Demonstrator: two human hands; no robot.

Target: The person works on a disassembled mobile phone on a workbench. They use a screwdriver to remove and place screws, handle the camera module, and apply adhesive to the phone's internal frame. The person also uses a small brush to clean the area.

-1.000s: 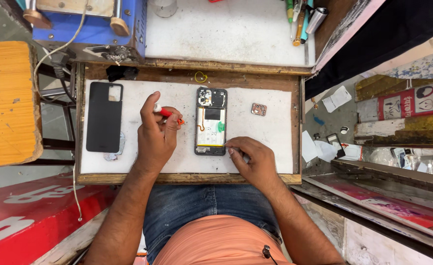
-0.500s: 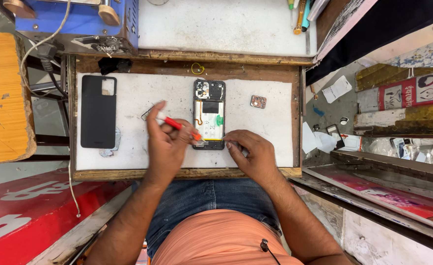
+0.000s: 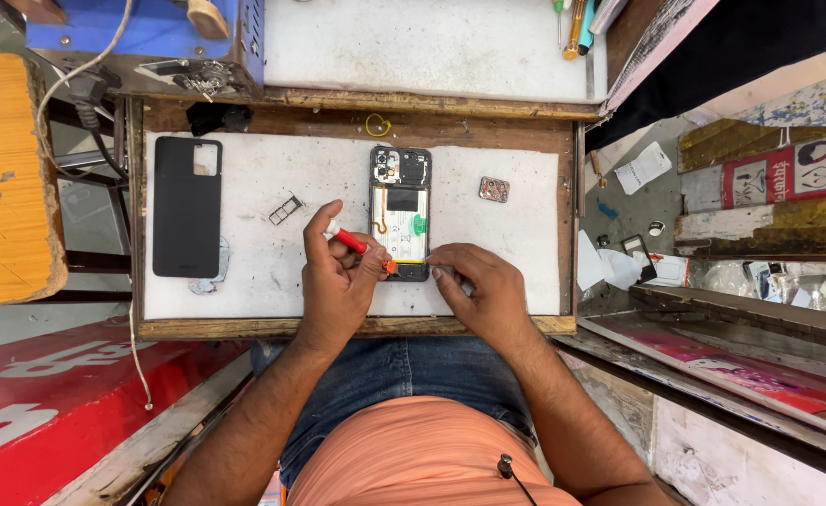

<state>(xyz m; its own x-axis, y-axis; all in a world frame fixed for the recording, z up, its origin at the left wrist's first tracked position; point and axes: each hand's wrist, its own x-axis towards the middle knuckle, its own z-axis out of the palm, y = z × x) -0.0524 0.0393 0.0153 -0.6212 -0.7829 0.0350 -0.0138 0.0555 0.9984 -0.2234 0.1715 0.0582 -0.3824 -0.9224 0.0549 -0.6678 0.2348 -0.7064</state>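
An opened phone (image 3: 401,201) lies back-up on the white mat (image 3: 254,169), its battery and boards showing. My left hand (image 3: 336,286) is shut on a red-handled screwdriver (image 3: 349,241), whose orange tip rests at the phone's lower left corner. My right hand (image 3: 484,292) sits at the phone's lower right corner, fingers pinched on a thin grey metal tool that is mostly hidden. The black back cover (image 3: 186,206) lies at the mat's left. A small metal card tray (image 3: 286,210) lies just above my left hand.
A small copper-coloured part (image 3: 494,189) lies right of the phone. A yellow ring (image 3: 376,125) sits on the wooden tray's far rim (image 3: 357,328). A blue box with cables (image 3: 151,37) stands behind, an orange stool (image 3: 1,169) to the left, and clutter to the right.
My left hand has moved the screwdriver down from the phone's upper left to its lower left corner, uncovering the card tray. My right hand has stayed at the lower right corner.
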